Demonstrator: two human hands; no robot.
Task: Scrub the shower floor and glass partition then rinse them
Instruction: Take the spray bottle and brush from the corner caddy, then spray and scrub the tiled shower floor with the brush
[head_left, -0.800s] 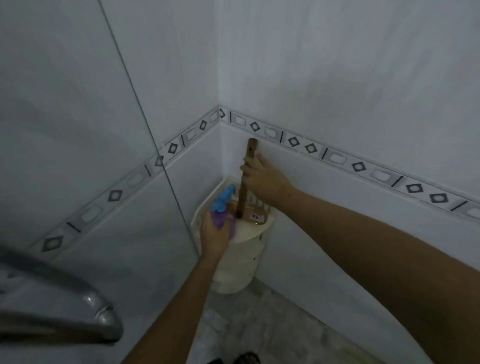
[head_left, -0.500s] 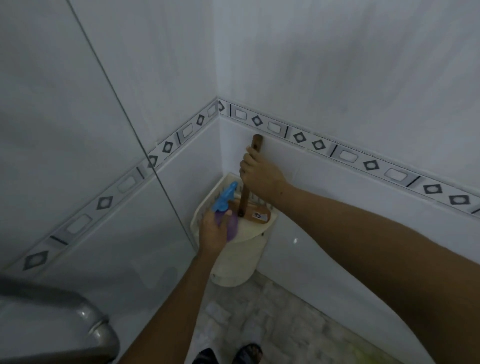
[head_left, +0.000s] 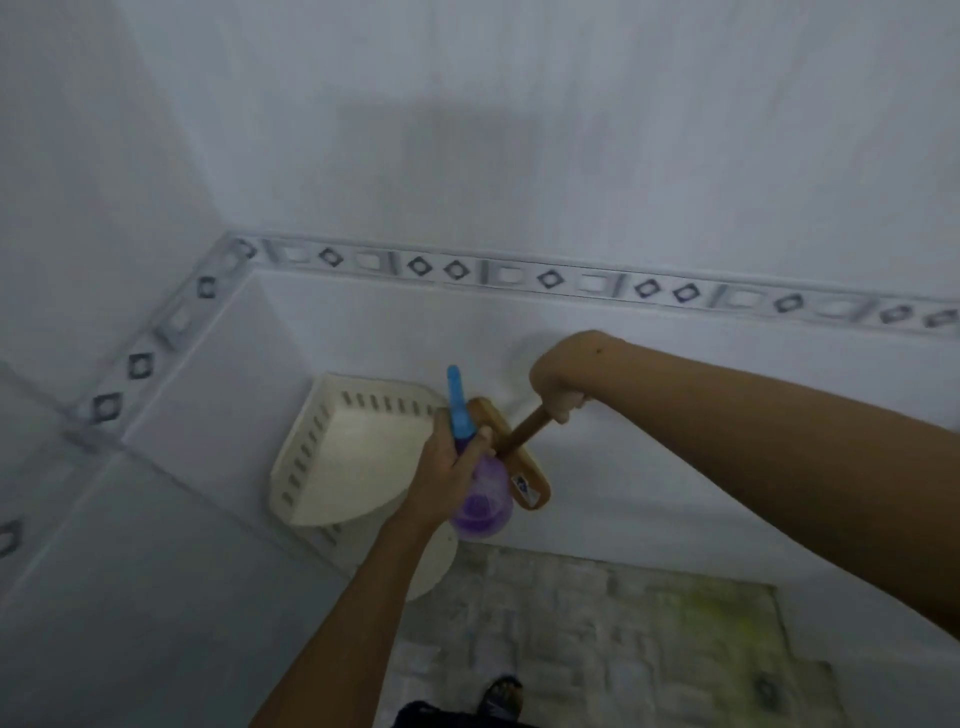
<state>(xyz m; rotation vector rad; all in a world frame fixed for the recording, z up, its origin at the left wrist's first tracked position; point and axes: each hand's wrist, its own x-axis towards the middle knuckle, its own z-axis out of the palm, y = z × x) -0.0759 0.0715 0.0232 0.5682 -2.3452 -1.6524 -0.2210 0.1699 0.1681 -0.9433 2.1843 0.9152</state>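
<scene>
My left hand (head_left: 451, 475) grips a spray bottle (head_left: 480, 499) with a blue trigger head and purple liquid, held in front of the corner shelf. My right hand (head_left: 558, 387) is closed around the wooden handle of a scrub brush (head_left: 519, 457). The brush's flat wooden head hangs just right of the shelf, behind the bottle. The stone-patterned shower floor (head_left: 613, 629) lies below, with a yellowish stain at the right. The glass partition (head_left: 104, 571) fills the lower left.
A cream plastic corner shelf (head_left: 332, 457) with slotted walls is fixed in the wall corner, a lower tier under it. White tiled walls carry a diamond-pattern border (head_left: 545, 278). My foot (head_left: 501, 693) stands on the floor at the bottom edge.
Both hands lifted the brush and the spray bottle out of the corner shelf and moved them right. The brush handle now tilts. The view swung right and down.
</scene>
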